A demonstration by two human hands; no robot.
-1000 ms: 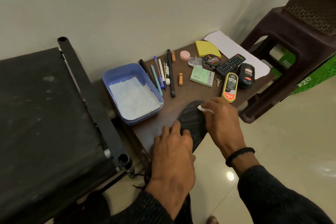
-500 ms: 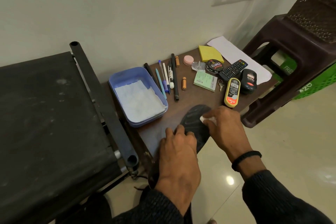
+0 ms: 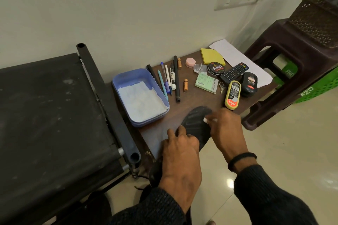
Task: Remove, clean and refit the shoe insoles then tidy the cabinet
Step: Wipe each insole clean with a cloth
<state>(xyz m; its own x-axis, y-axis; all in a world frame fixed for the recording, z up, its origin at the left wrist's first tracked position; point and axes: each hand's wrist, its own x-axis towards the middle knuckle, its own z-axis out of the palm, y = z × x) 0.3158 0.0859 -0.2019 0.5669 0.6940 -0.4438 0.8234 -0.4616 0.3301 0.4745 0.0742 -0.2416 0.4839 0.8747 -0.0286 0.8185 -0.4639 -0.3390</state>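
A black shoe insole lies on the brown cabinet top, its heel end sticking out over the front edge. My left hand presses flat on the insole's near half, fingers spread and straight. My right hand pinches a small white wipe against the insole's toe end. A blue tray with white tissue sheets sits to the left of the insole.
Pens, batteries, a polish tin, a remote, a yellow polish bottle and a black one crowd the cabinet's back. A black cot stands left, a brown stool right, and a dark shoe below.
My right hand has slid the white wipe left and nearer along the insole's toe end. My left hand stays pressed on the insole.
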